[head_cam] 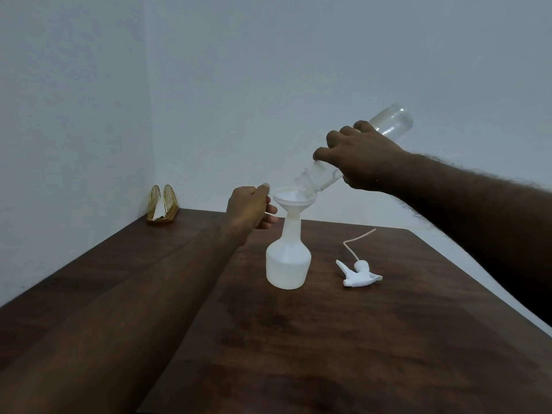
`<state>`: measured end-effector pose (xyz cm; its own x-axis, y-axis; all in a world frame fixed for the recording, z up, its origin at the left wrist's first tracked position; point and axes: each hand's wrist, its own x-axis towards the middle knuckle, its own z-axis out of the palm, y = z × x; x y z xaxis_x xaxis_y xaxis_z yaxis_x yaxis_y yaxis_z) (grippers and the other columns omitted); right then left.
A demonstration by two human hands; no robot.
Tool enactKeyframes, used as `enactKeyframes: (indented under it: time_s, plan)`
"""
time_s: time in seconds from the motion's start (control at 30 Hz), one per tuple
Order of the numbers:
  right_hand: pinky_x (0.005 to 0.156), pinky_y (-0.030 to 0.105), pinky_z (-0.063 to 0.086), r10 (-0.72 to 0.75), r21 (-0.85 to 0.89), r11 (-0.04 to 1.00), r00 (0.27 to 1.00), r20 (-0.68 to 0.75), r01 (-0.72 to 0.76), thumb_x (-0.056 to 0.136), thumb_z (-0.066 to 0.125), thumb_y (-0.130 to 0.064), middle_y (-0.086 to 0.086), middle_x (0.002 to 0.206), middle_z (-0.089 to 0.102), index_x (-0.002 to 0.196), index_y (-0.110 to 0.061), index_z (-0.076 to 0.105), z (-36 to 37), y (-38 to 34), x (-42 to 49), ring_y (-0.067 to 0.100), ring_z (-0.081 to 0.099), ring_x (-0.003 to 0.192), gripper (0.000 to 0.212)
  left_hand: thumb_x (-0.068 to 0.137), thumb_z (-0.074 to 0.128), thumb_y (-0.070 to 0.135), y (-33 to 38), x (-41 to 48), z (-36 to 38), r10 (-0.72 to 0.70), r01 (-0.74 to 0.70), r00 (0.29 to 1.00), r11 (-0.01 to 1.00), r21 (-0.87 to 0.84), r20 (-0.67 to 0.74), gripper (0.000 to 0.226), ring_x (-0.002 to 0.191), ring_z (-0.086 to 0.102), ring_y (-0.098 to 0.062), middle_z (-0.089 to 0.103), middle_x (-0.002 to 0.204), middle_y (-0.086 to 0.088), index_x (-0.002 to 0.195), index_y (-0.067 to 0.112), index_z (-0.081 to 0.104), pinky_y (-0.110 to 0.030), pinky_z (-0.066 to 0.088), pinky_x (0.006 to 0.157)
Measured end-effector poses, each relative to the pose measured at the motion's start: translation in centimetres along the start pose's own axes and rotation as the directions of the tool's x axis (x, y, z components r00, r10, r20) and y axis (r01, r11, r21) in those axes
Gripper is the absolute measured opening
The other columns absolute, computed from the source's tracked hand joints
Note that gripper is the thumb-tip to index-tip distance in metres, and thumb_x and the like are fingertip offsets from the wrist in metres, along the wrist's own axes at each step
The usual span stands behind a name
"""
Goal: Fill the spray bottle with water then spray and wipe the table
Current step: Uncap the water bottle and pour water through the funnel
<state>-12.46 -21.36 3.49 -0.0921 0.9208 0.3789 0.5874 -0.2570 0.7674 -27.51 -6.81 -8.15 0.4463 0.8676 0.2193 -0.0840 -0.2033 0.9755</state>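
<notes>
Dark wood desk (358, 339) pushed into a corner, plain pale grey walls (268, 70) on both sides, pretty dim light. Back in that corner sits a little gold wire holder (162, 206) with what looks like a white paper in it.

The white spray bottle (288, 264) stands upright mid-desk, a white funnel (294, 200) stuck in its neck. The left hand (249, 210) pinches a small tab on the funnel's rim, other fingers (268, 222) curled under. The right hand (363, 162) has its fingers (321, 152) wrapped round a clear bottle (391, 121), tipped mouth-down into the funnel. The trigger head (360, 273) with its thin tube lies on the desk just right of the spray bottle.

The right hand covers the clear bottle's middle. Can't tell the water level in the spray bottle. The desk's near edge is cut off.
</notes>
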Motion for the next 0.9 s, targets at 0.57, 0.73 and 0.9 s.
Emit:
enactKeyframes:
  time_s: [0.57,0.73,0.9]
  plan:
    - [0.103,0.049,0.033,0.024,0.022,0.999,0.999,-0.045,-0.023,0.083,0.058,-0.007,0.009,0.12,0.055,0.134,-0.022,0.049,0.7,-0.2,-0.2,0.032,0.053,0.107,0.054,0.088,0.061,0.03,-3.1,-0.9,0.8,0.011,-0.026,0.991,0.993,0.112,0.13,0.033,0.107,0.06,-0.021,0.063,0.119,-0.007,0.115,0.011,0.06,-0.045,0.053,0.093]
    - [0.107,0.052,0.029,0.019,0.017,1.0,0.999,-0.036,-0.019,0.084,0.056,-0.007,0.01,0.123,0.054,0.136,-0.022,0.049,1.2,0.0,-0.5,0.032,0.052,0.11,0.055,0.094,0.04,0.058,-1.5,-0.5,1.3,-0.071,0.066,0.994,0.996,-0.064,-0.085,0.052,0.075,0.067,-0.022,0.07,0.083,-0.009,0.091,0.011,0.063,-0.037,0.054,0.071]
    - [0.109,0.054,0.028,0.006,0.007,1.0,0.999,-0.043,-0.006,0.084,0.057,-0.008,0.01,0.122,0.055,0.136,-0.023,0.049,1.7,-0.1,-0.7,0.033,0.053,0.111,0.054,0.096,0.044,0.046,-0.3,0.2,0.9,-0.066,0.065,0.995,0.998,-0.011,-0.081,0.044,0.055,0.06,-0.02,0.064,0.068,-0.007,0.081,0.008,0.06,-0.029,0.048,0.057]
